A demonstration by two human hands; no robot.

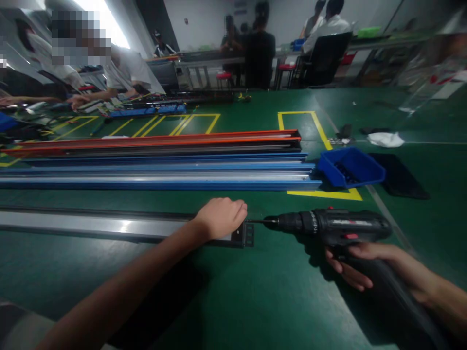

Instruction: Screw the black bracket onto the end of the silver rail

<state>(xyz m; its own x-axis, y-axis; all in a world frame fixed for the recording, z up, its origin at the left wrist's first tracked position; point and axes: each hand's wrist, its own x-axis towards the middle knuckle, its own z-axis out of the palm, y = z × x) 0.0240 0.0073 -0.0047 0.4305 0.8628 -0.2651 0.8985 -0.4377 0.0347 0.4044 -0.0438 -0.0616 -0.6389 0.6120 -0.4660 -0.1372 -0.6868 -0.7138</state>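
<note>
A long grey metal rail (95, 226) lies across the green surface in front of me, ending in a black end piece (247, 235). My left hand (221, 217) is closed over the rail just beside that end. My right hand (365, 265) grips the handle of a black cordless drill (328, 226). The drill lies level, and its thin bit (257, 221) points left and meets the rail's end piece.
Long blue and orange rails (164, 160) are stacked behind. A blue bin (350, 167) of small dark parts sits at their right end, next to a black mat (399, 177) and a white rag (386, 139). Other people work at the far left and back.
</note>
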